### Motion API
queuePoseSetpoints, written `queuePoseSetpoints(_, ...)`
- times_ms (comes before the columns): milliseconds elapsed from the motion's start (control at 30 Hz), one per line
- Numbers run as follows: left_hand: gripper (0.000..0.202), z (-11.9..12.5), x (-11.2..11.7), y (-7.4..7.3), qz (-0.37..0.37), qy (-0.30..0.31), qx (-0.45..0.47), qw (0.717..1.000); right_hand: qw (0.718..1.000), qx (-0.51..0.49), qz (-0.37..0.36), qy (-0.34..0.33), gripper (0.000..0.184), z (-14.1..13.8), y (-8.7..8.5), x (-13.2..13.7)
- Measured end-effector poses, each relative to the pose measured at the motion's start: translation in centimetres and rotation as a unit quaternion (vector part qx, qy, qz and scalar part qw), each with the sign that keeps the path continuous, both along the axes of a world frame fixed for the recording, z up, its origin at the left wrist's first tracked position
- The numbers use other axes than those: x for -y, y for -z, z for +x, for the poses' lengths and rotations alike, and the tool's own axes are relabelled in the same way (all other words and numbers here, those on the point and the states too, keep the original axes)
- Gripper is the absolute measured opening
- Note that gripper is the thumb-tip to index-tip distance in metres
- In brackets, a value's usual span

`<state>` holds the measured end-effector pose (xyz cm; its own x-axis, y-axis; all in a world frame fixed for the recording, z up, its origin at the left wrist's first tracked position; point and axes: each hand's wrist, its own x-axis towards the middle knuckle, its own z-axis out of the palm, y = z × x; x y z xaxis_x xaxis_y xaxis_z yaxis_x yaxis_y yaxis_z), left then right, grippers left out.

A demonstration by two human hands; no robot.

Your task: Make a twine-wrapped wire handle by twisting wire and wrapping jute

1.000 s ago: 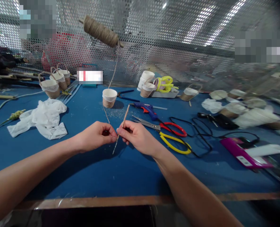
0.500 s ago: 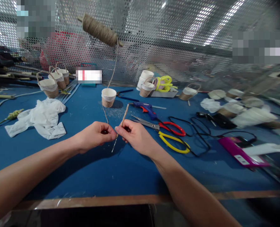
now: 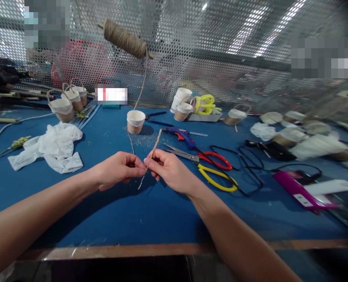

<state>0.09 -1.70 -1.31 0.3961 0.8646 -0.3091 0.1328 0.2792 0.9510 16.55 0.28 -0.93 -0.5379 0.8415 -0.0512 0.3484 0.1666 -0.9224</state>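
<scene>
Between finger and thumb, my right hand [image 3: 169, 169] pinches a thin wire [image 3: 158, 141] whose upper length is wrapped in brown twine; its bare-looking lower end sticks out below the fingers. My left hand [image 3: 122, 167] is closed in a pinch on the strand of twine [image 3: 131, 141], right against the right fingertips. That strand runs back past a small white-and-brown cup [image 3: 135, 124] and up to a twine spool [image 3: 125, 40] on the mesh. Fingers hide the spot where strand and wire meet. A blue hot glue gun [image 3: 181, 136] and scissors [image 3: 204, 164] lie just beyond my right hand.
White lace fabric [image 3: 54, 149] is heaped on the left, with handled cups [image 3: 62, 111] behind it. Pliers [image 3: 159, 117] lie behind the middle cup. On the right are a black cord, a magenta box [image 3: 301, 190] and several more cups. Perforated metal mesh rises behind the blue table.
Both hands stay together at nearly the same place. The wire has turned slightly in my right fingers, and the left thumb has shifted a little against it. The view has moved slightly.
</scene>
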Motion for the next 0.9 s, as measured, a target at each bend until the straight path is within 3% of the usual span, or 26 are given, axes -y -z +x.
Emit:
queuePoseSetpoints(267,0.015,0.16,-0.04,0.15,0.072,0.003,-0.089,0.993,0.997,0.06,0.052,0.013,0.018,-0.16,0.04,0.15)
queuePoseSetpoints(500,0.018,0.33,0.07,0.35,0.084,-0.011,-0.11,0.99,0.993,0.077,0.071,0.046,0.024,-0.39,0.38,0.16)
queuePoseSetpoints(767,0.023,0.27,0.04,0.56,0.007,0.019,-0.002,1.0,0.996,-0.046,-0.068,-0.015,0.018,-0.08,0.13,-0.02)
queuePoseSetpoints(900,0.022,0.21,0.04,0.45,0.019,0.021,-0.029,0.999,0.998,-0.034,-0.057,-0.008,0.018,-0.05,0.02,-0.09)
